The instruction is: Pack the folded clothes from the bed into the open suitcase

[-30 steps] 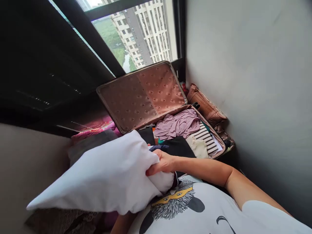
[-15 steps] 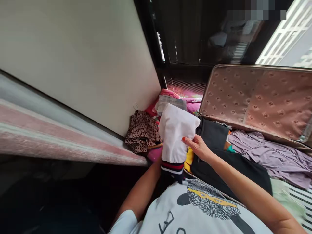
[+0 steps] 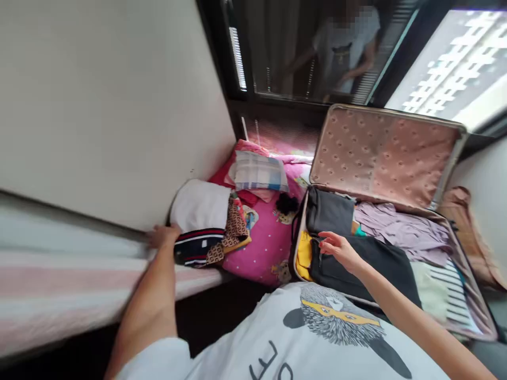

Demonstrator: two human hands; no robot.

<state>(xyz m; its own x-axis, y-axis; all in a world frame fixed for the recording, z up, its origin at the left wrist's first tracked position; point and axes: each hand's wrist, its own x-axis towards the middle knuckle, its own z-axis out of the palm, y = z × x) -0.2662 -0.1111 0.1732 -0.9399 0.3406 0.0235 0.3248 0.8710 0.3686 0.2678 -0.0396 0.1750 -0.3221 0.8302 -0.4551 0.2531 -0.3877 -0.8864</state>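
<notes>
My left hand (image 3: 163, 236) is at the left edge of a folded white garment (image 3: 201, 205) with a navy, red and white striped band. Slightly blurred, its fingers look apart and hold nothing. The garment lies on a brown patterned cloth (image 3: 236, 224), which partly shows on its right. Over the open suitcase (image 3: 292, 253) hovers my right hand (image 3: 339, 252), empty, its fingers loosely bent and apart. Beneath it lie black folded clothes (image 3: 376, 266), a yellow piece (image 3: 304, 256) and a dark grey folded piece (image 3: 330, 211).
A pink bedspread (image 3: 259, 248) carries a plaid folded cloth (image 3: 257, 171) and a black fluffy item (image 3: 285, 202). Lilac clothing (image 3: 400, 227) and a striped piece (image 3: 457, 295) fill the suitcase's right side. Its raised lid (image 3: 388, 153) leans toward the window. A pale wall (image 3: 99, 105) stands left.
The white garment went from my hands onto the patterned cloth at left. My left hand moved left with it; my right hand let go and is now over the suitcase. The view shifted.
</notes>
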